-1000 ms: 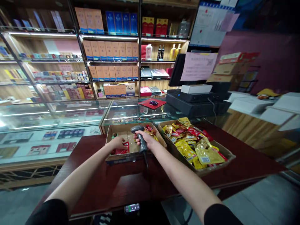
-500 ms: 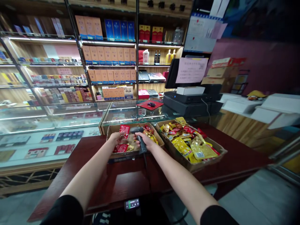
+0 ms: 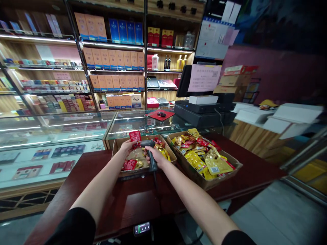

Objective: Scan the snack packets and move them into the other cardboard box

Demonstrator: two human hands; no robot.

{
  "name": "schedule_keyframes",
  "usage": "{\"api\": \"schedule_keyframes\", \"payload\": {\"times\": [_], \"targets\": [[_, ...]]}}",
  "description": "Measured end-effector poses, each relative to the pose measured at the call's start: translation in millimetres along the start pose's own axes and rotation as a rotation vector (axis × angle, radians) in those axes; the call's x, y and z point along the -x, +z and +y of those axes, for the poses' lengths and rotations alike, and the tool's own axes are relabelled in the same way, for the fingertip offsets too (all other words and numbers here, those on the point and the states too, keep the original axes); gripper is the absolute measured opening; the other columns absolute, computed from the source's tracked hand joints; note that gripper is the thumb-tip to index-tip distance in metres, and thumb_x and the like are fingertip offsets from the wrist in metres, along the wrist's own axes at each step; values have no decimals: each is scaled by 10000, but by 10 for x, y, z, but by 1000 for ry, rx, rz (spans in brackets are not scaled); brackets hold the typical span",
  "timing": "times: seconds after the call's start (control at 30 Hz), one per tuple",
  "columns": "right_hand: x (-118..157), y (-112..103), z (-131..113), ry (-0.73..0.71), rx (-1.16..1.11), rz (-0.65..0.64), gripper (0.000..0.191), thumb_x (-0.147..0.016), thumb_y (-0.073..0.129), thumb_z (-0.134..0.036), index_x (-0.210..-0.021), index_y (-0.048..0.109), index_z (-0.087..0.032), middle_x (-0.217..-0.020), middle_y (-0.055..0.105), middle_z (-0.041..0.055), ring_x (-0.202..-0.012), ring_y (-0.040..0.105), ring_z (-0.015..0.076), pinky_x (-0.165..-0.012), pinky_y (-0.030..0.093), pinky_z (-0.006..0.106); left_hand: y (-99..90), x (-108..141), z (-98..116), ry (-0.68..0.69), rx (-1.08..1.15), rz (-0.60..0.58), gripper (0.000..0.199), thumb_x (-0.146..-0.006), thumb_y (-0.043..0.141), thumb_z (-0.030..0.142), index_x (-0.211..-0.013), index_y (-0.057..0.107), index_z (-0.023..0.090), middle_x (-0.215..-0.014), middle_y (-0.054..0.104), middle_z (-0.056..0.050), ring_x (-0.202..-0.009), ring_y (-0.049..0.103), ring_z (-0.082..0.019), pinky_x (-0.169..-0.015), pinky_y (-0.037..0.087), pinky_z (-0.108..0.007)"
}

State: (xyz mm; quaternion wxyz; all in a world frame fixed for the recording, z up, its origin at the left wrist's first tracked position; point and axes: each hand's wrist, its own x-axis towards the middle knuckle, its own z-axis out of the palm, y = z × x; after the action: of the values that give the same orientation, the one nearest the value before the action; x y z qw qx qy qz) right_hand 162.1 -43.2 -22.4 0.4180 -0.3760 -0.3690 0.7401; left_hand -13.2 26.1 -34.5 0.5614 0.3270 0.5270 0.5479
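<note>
left hand: the left hand [image 3: 129, 147] is pinched closed on the lower part of a red packet [image 3: 135, 136].
right hand: the right hand [image 3: 155, 157] wraps closed round the handle of a dark scanner [image 3: 151, 157].
red packet: raised over the left box [image 3: 120, 142], which sits by the far left corner of the counter [image 3: 133, 200]; just beside the scanner's nose, touching or not cannot be told.
right box: this box [image 3: 213, 183], heaped with yellow and red packets, lies towards the counter's far right.
aim: the packet is best kept flat and square to the nose, fingers off any code; which face meets the scanner cannot be told.
scanner cord: it needs slack [image 3: 155, 180] towards the counter's near edge.
</note>
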Motion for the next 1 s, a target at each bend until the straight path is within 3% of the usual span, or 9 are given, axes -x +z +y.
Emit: {"api": "schedule_keyframes", "payload": {"times": [0.27, 0.47, 0.67, 0.83, 1.0], "targets": [[40, 36, 23, 27, 62, 134, 238, -811, 574, -364, -705, 542, -153, -538, 565, -18, -346, 447, 78, -329, 378, 220, 73, -35, -177, 6, -158, -103, 459, -553, 817, 414, -889, 705, 122, -682, 669, -44, -533, 574, -101, -542, 475, -224], [74, 109, -9, 29, 111, 192, 224, -782, 623, -356, -701, 547, -161, -556, 568, -10, -354, 444, 75, -327, 376, 219, 90, 87, -112, 30, -228, -150, 478, -523, 825, 431, -876, 709, 131, -691, 671, -40, -529, 569, -101, -501, 456, -212], [482, 310, -71, -62, 253, 159, 266, -748, 634, -433, -727, 537, -186, -532, 544, -24, -342, 451, 83, -305, 363, 216, 91, 302, -5, 27, -190, -233, 450, -547, 819, 416, -879, 711, 133, -717, 680, -48, -545, 580, -110, -523, 486, -228], [813, 358, 132, -141, 352, 222, 295, -709, 650, -458, -787, 521, -204, -584, 569, -33, -327, 452, 82, -285, 379, 221, 96, 389, 50, 41, -176, -275, 450, -543, 824, 415, -876, 709, 135, -788, 697, -67, -594, 617, -139, -546, 509, -250], [839, 318, 419, -154, 470, 204, 313, -749, 606, -497, -823, 518, -206, -579, 572, -19, -343, 499, 112, -290, 402, 227, 89, 337, 43, 62, -199, -275, 464, -552, 815, 426, -906, 701, 148, -852, 706, -83, -663, 654, -167, -548, 510, -243]]}}
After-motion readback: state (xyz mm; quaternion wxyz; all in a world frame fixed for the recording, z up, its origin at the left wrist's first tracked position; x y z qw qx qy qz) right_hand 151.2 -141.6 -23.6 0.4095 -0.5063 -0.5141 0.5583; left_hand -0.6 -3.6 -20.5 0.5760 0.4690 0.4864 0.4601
